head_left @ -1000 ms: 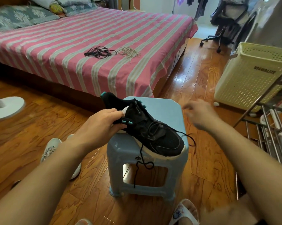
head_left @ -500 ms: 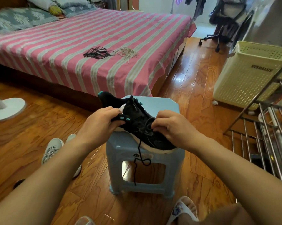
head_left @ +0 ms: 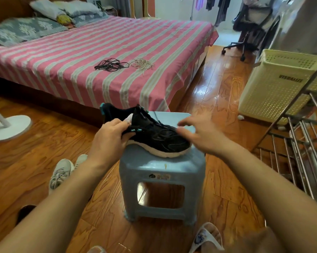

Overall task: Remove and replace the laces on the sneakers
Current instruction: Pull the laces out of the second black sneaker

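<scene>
A: Any containers, and what is in them?

B: A cream perforated laundry basket point(head_left: 274, 84) stands far right on the wood floor point(head_left: 218, 88); what it holds is hidden. A metal rack point(head_left: 300, 139) stands just near of it.

A: Where is the shoe?

B: The black sneaker point(head_left: 154, 136) lies on the blue plastic stool point(head_left: 161, 172), toe to the right, close to the stool's right edge. The left hand point(head_left: 108, 141) grips its heel collar, thumb and fingers curled round it. The right hand point(head_left: 203, 136) is at the toe and lace area, fingers spread and blurred; whether it has hold of the lace, I cannot tell.

A: What differs from half a second ago?

B: Then the right hand was closed over the laces and a black lace hung down the stool's front. Now that hand has opened out, and no lace hangs there.

A: Spare laces, and open room?

B: Black laces point(head_left: 110, 65) and beige laces point(head_left: 142, 63) lie side by side on the striped bed point(head_left: 81, 57), far. Bare floor runs between bed and basket; a grey sneaker point(head_left: 61, 172) sits on the floor left of the stool.
</scene>
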